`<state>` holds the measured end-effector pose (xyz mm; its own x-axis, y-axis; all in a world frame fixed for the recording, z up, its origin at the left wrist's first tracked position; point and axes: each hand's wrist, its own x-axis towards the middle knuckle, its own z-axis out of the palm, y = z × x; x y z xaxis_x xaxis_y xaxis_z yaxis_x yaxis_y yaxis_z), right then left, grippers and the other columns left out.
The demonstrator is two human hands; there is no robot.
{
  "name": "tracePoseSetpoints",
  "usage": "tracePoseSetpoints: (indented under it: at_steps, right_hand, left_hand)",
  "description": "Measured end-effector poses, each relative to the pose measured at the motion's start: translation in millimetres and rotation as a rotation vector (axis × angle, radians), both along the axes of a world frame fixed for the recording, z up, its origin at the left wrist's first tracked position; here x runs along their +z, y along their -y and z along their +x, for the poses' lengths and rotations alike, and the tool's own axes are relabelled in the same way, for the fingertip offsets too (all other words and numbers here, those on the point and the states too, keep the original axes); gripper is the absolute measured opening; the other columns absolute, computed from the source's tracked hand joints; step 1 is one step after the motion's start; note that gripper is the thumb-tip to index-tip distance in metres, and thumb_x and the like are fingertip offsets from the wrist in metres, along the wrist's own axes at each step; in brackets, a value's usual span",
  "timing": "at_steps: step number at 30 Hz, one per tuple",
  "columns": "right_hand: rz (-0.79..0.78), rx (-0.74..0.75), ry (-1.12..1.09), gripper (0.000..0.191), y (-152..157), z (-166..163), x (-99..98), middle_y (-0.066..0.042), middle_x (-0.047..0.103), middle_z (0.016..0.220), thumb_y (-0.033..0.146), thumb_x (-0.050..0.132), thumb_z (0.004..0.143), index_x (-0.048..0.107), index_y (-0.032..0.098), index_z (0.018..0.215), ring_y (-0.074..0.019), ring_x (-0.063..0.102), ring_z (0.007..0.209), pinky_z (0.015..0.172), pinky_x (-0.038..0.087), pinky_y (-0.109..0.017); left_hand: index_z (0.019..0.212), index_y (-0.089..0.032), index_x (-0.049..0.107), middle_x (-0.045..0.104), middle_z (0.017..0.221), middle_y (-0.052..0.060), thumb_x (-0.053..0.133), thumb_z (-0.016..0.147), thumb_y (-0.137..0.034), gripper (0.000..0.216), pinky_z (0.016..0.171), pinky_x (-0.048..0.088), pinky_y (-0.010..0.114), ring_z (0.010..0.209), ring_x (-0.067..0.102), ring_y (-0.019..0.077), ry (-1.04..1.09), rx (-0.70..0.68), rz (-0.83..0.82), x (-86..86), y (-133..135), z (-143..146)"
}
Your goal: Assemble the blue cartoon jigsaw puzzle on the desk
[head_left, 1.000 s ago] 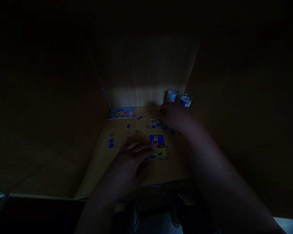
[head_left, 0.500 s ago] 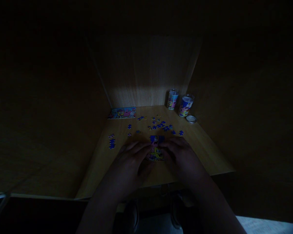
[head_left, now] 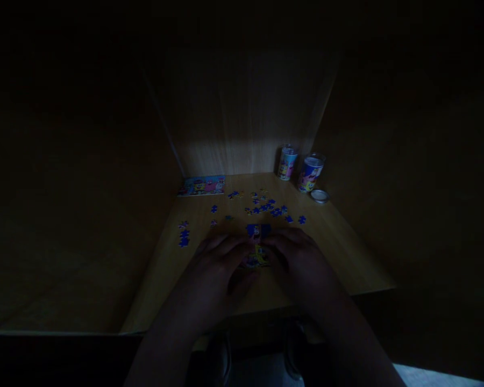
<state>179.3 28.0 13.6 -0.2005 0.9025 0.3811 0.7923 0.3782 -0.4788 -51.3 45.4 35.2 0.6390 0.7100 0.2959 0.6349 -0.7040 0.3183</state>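
The scene is very dark. A small partly joined cartoon puzzle (head_left: 258,244) lies on the wooden desk (head_left: 339,252) in front of me. My left hand (head_left: 215,266) rests flat on the desk with its fingers stretched onto the puzzle's left edge. My right hand (head_left: 300,260) lies on the puzzle's right side, fingers curled down onto it; what is under the fingertips is hidden. Several loose blue puzzle pieces (head_left: 272,208) are scattered just beyond the puzzle, and a few more loose pieces (head_left: 183,235) lie to the left.
A finished cartoon picture card (head_left: 201,186) lies at the back left of the desk. Two small printed tubs (head_left: 287,162) (head_left: 311,173) stand at the back right, with a round lid (head_left: 319,195) beside them. Wooden walls enclose the desk on three sides.
My right hand has come back from the loose pieces near the tubs down to the puzzle's right side. The left hand has stayed on the puzzle's left edge.
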Motion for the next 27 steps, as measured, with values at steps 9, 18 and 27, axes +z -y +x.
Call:
tracePoseSetpoints:
  at_steps: [9, 18, 27]
  right_hand:
    - [-0.009, 0.001, 0.012, 0.025, 0.1, 0.8, 0.8, -0.006, 0.08, 0.124, 0.021, 0.064, 0.107, 0.079, 0.028, 0.126, -0.0277, 0.07, 0.119, 0.11, 0.055, -0.05]
    - [0.013, -0.009, 0.026, 0.024, 0.6, -0.3, -2.0, -0.007, 0.079, 0.126, 0.023, 0.063, 0.108, 0.078, 0.026, 0.125, -0.0291, 0.069, 0.12, 0.11, 0.055, -0.053]
    - [-0.001, -0.035, 0.018, 0.023, 1.0, -1.8, -1.7, -0.008, 0.079, 0.126, 0.024, 0.062, 0.108, 0.079, 0.025, 0.123, -0.0284, 0.068, 0.12, 0.111, 0.055, -0.051]
  left_hand:
    - [0.148, -0.033, 0.065, 0.073, 0.145, 0.003, 0.073, 0.103, -0.027, 0.047, 0.11, 0.055, 0.055, 0.129, 0.066, 0.0298, 0.03, -0.019, 0.056, -0.9, 0.9, -1.0]
    - [0.135, -0.03, 0.073, 0.078, 0.136, 0.003, 0.072, 0.104, -0.029, 0.031, 0.108, 0.058, 0.052, 0.125, 0.069, 0.0284, 0.03, -0.042, 0.029, -1.9, 1.6, -1.2]
    - [0.138, -0.029, 0.07, 0.075, 0.142, 0.004, 0.074, 0.101, -0.024, 0.038, 0.111, 0.057, 0.051, 0.128, 0.068, 0.0286, 0.02, -0.039, 0.005, -0.8, 6.5, 3.3]
